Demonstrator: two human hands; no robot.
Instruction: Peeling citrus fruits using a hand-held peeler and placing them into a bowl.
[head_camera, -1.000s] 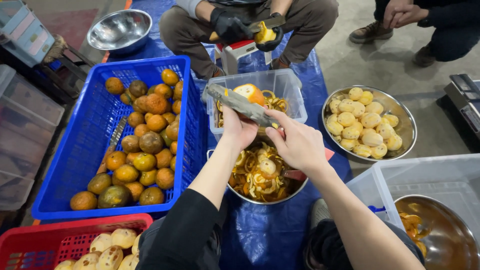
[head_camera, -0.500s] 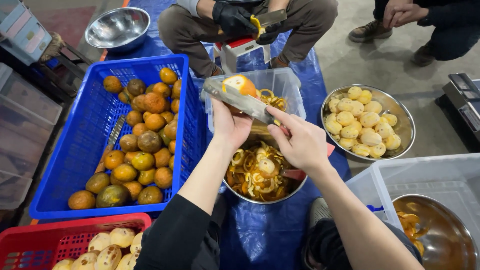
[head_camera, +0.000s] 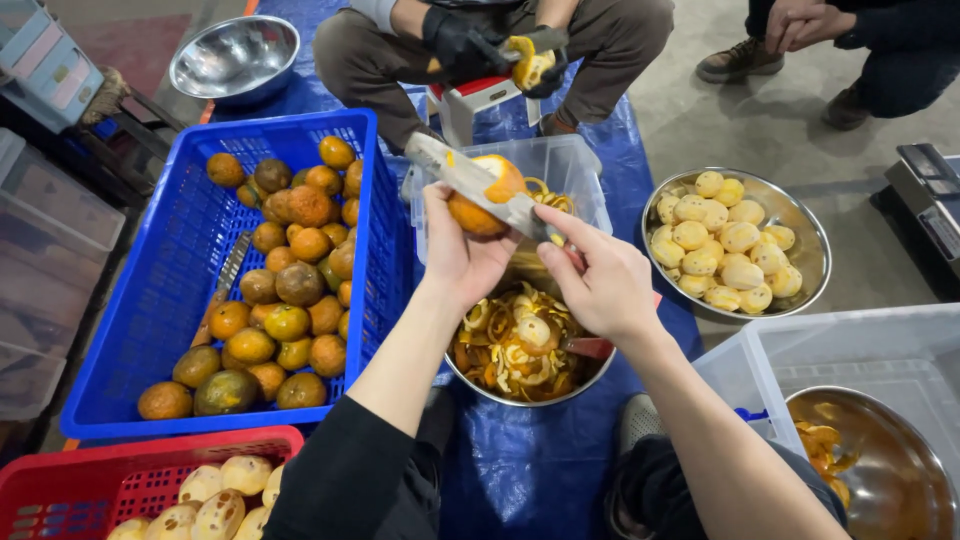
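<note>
Blue tarp covers the floor beneath me. My left hand grips a half-peeled orange above the peel bowl; my right hand grasps the knife. A slipping blade could nick my left thumb, touching the fruit.

Orange: partly peeled, held aloft. Knife: broad pale blade laid across it, tip toward ten o'clock.
</note>
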